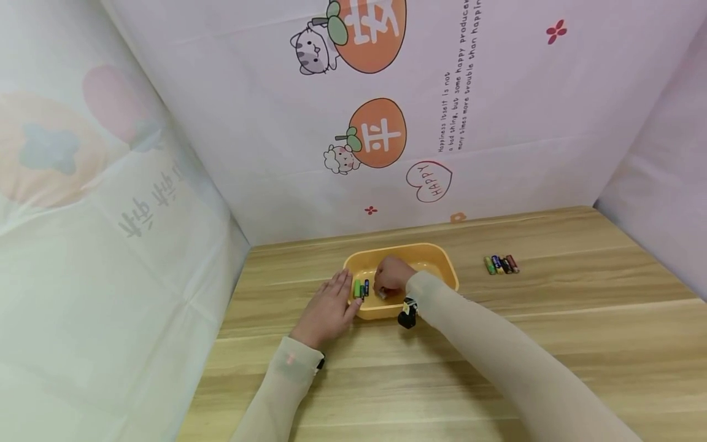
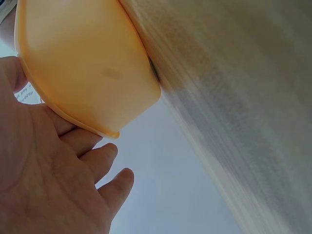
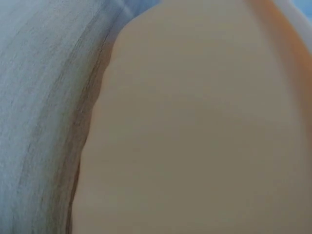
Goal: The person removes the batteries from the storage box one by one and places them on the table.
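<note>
A shallow yellow plastic bin [image 1: 425, 250] sits on the wooden table. Inside, at its left end, a green battery [image 1: 357, 288] lies beside a dark blue battery [image 1: 367, 287] and another small dark one. My right hand [image 1: 393, 274] reaches into the bin with curled fingers, pinching a small battery [image 1: 382, 294] low over the bin floor; the fingers partly hide it. My left hand [image 1: 327, 310] rests along the bin's left rim, fingers extended. In the left wrist view its fingers touch the outer rim from outside. Only the bin's outer wall [image 3: 195, 122] fills the right wrist view.
To the right of the bin, several batteries [image 1: 501, 264] lie side by side on the table [image 1: 386, 380]. A printed white cloth [image 1: 265, 153] hangs behind the table, with further cloth at the left and right sides.
</note>
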Tool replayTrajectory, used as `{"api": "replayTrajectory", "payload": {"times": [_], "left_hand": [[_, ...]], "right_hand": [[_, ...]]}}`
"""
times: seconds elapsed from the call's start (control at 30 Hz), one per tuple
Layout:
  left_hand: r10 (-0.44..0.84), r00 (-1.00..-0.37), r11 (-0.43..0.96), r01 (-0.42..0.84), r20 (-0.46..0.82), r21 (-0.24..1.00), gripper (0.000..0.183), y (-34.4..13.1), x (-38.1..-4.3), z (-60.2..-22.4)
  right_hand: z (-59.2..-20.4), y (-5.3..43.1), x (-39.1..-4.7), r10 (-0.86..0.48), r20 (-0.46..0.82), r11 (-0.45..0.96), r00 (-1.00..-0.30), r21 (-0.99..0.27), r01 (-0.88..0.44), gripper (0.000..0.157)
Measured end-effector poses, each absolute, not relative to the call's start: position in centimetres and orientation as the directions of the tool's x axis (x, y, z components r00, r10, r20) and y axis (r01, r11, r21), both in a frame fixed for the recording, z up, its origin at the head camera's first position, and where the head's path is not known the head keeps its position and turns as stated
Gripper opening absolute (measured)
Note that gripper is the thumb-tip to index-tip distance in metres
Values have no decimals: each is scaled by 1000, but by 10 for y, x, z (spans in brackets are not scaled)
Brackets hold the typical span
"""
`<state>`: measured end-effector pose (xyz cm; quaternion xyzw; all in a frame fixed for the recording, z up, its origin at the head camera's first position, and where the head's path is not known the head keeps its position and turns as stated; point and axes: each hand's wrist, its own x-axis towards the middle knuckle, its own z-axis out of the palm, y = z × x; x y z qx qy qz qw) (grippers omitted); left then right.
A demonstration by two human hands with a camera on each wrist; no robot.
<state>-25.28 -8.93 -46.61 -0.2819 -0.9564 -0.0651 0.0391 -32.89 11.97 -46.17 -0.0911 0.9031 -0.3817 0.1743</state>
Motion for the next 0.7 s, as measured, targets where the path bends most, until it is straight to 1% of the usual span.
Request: {"api": "replayTrajectory", "payload": {"times": [0.17,0.4,0.6,0.7], "left_hand": [[535,-837,832,545,113,103,66,-90,-253,-467],[532,-839,834,542,115,102,67,-89,-253,-467],[532,-840,835,541,104,98,68,-88,-252,-466],[533,-839,833,543,108,107,66,-89,-252,-465]], "right_hand": [[-463,120,-330,-310,-226,715,-923,-696,-70,18],[-467,119,-333,-315,-223,743,-923,-663,-94,17],[-466,121,-334,-325,-223,744,-919,-660,-102,27],[-466,122,-335,-314,-234,713,-920,-698,-66,22]]}}
